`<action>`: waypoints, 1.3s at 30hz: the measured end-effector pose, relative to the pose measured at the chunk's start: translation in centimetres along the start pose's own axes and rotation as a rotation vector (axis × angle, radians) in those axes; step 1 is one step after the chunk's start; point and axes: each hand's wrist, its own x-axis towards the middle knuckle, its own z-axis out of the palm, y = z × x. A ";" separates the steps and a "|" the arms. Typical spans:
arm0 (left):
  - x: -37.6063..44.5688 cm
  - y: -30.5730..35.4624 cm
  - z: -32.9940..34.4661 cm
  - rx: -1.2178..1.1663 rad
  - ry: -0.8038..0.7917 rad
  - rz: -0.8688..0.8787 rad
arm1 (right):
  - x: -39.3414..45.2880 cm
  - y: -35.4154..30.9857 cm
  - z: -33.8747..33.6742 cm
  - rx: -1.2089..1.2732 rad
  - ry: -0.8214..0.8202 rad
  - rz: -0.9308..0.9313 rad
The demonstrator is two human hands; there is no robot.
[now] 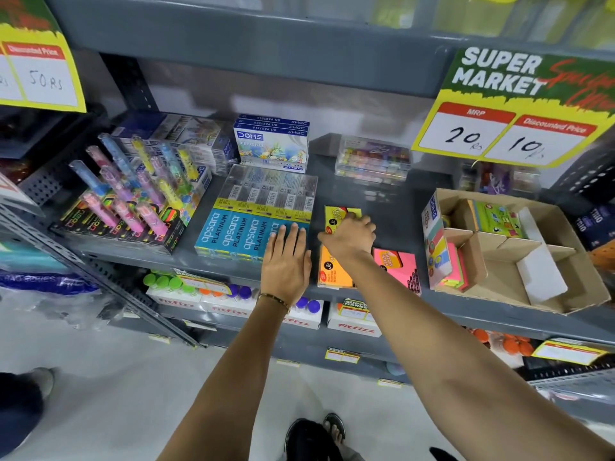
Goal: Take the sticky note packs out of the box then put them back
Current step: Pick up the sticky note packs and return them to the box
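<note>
A brown cardboard box (545, 294) with dividers stands on the grey shelf (392, 207) at the right; a green sticky note pack (496, 219) and a multicolour pack (454, 267) sit inside it. Three packs lie on the shelf left of the box: yellow (336, 216), orange (332, 271) and pink (399, 266). My right hand (351, 236) reaches over them with its fingers closed on the yellow pack's near edge. My left hand (286, 261) lies flat, fingers spread, resting on the blue pencil boxes (239, 232).
Highlighter displays (133, 197) fill the shelf's left side. Oil pastel boxes (271, 143) and clear plastic cases (372, 159) stand at the back. A yellow price sign (509, 128) hangs above the box. Bottles sit on the lower shelf (233, 294).
</note>
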 end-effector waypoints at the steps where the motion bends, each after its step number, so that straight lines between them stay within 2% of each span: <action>1: 0.0 0.0 0.0 0.011 -0.004 0.005 | 0.0 0.2 -0.2 0.021 0.012 -0.003; 6: 0.2 0.3 -0.2 0.052 0.024 0.017 | -0.6 2.1 -2.4 0.176 0.084 -0.044; 10: 0.5 1.6 0.2 0.044 0.032 0.060 | -2.0 5.4 -6.6 0.278 0.202 -0.094; 13: 0.4 1.7 0.7 0.034 0.047 0.050 | -3.6 10.4 -10.1 0.374 0.293 -0.024; 18: 0.3 1.6 1.2 0.012 0.102 0.040 | -6.5 19.8 -12.9 0.341 0.399 0.141; 24: 0.3 1.5 1.3 0.003 0.120 0.038 | -6.5 24.5 -11.3 0.242 0.276 0.212; 35: 0.3 1.5 1.4 0.019 0.119 0.040 | -4.4 24.7 -8.9 0.182 0.161 0.215; 39: 0.2 1.5 1.3 0.017 0.113 0.038 | -5.1 24.9 -9.1 0.216 0.157 0.139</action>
